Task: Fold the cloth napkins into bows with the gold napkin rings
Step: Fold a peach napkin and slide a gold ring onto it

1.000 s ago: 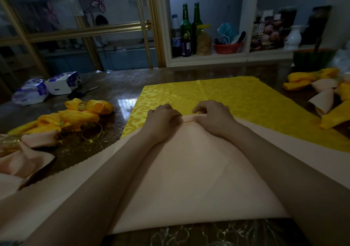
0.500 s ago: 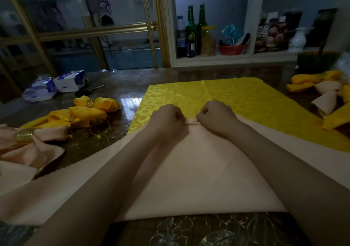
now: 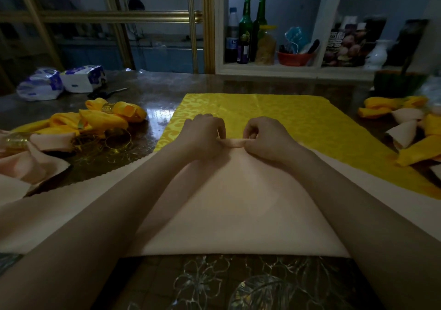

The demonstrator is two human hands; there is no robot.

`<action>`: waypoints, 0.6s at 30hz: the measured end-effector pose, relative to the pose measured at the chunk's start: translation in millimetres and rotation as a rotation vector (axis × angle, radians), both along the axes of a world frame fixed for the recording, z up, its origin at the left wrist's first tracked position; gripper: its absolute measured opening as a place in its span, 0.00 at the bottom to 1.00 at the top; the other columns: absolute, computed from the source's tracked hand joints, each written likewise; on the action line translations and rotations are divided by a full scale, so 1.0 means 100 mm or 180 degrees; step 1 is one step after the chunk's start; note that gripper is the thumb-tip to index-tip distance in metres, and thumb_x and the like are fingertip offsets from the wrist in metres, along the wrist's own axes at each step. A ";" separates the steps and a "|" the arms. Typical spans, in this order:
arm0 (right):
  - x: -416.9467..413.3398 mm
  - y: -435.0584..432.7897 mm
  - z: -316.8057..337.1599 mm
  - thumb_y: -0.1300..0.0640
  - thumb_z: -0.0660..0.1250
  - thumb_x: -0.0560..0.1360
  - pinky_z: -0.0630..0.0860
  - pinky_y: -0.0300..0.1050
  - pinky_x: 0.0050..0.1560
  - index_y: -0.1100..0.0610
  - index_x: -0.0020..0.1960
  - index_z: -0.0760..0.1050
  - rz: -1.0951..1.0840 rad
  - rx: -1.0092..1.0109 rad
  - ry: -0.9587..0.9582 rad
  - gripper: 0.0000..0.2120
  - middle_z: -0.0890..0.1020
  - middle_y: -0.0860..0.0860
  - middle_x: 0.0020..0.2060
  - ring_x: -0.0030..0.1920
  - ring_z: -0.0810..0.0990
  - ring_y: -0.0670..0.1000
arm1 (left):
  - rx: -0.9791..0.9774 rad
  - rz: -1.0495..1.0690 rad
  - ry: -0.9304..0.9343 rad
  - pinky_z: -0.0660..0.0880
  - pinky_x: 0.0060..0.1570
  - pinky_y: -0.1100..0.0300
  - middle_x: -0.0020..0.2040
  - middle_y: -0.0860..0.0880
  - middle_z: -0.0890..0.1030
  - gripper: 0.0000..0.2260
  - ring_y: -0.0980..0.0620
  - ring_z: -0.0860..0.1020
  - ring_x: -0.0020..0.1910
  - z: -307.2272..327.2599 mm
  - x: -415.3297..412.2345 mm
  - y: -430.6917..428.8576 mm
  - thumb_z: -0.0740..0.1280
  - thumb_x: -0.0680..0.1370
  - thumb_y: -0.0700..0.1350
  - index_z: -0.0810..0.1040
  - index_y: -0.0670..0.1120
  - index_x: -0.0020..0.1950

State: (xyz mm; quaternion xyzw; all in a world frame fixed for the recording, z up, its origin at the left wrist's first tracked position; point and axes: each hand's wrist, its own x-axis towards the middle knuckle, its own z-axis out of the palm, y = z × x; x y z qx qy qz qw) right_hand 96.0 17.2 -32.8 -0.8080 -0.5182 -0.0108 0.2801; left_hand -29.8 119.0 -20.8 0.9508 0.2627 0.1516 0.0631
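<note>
A peach cloth napkin [image 3: 241,204] lies folded into a triangle on the table, its point away from me, on top of a flat yellow patterned napkin [image 3: 281,116]. My left hand [image 3: 205,135] and my right hand [image 3: 265,138] sit side by side at that far tip, each pinching it, and a small roll of peach cloth shows between the fingers. Loose gold napkin rings [image 3: 118,139] lie to the left. Beside them rest finished yellow bows [image 3: 112,111] with a gold ring, and a peach bow [image 3: 28,152].
More folded yellow and peach napkins [image 3: 410,128] are heaped at the right edge. Tissue packs [image 3: 62,80] and scissors [image 3: 107,92] lie at the back left. A shelf with bottles [image 3: 248,28], a red bowl and a vase stands behind the table [image 3: 152,95].
Both hands went from pressing flat on the napkin's tip to pinching it and rolling it toward me into a small roll. The camera view shifted slightly.
</note>
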 end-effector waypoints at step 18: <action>0.01 0.09 -0.26 0.56 0.50 0.82 0.61 0.45 0.65 0.58 0.72 0.64 0.0184 -0.0787 -0.0555 0.20 0.68 0.54 0.70 0.70 0.64 0.52 | -0.0725 -0.0036 0.0451 0.67 0.48 0.61 0.59 0.42 0.77 0.12 0.45 0.74 0.58 0.02 0.02 -0.07 0.63 0.79 0.46 0.76 0.40 0.59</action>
